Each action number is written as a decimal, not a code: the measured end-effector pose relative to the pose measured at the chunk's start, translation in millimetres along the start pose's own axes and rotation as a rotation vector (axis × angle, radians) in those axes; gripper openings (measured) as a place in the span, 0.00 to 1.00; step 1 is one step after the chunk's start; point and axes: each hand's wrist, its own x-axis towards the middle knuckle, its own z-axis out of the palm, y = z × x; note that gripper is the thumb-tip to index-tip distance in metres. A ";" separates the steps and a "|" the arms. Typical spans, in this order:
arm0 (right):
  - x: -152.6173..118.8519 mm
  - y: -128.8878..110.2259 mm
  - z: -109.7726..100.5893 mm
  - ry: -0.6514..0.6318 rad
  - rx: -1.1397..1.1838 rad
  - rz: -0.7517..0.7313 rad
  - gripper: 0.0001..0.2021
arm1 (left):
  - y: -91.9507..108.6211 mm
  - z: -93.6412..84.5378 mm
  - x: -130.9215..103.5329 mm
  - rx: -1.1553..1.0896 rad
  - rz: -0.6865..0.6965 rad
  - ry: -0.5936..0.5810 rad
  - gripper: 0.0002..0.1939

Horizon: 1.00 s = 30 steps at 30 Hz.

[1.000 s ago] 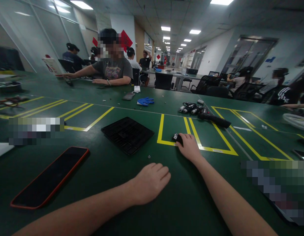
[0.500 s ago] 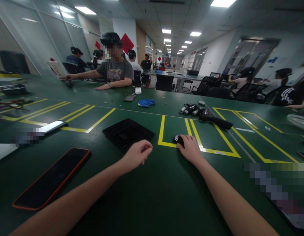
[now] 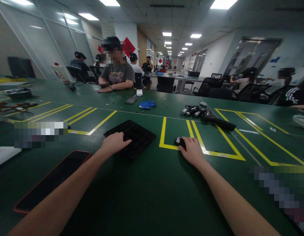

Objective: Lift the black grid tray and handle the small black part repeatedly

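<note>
Spread on the green table (image 3: 152,196) is a flat black tray (image 3: 139,139) with raised dividing lines. My left hand (image 3: 114,144) rests over the tray's left side, thumb pointing right across it. The other fingers bend downward out of sight, so whether they grip anything does not show. To the right, my right hand (image 3: 192,150) is closed around a small black block with a white printed label (image 3: 178,140). That block lies at the front line of a yellow tape outline (image 3: 170,146). Near my left forearm is a phone in an orange-edged case (image 3: 53,180).
Beyond the tray lies a blue glove (image 3: 148,104). Several dark cylindrical tools with cables (image 3: 196,110) stand beside a black tube-like piece (image 3: 223,124). Across the table sits a person in a grey shirt (image 3: 117,73). A bowl (image 3: 18,93) is at far left.
My left hand has moved left and forward from the tray's near edge onto its left side. My right hand keeps hold of the block. The person opposite has drawn back an outstretched arm.
</note>
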 end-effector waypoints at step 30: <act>-32.8 -54.0 -10.3 -0.289 0.985 -0.345 0.20 | 64.4 48.2 -81.4 -0.829 0.576 -0.030 0.21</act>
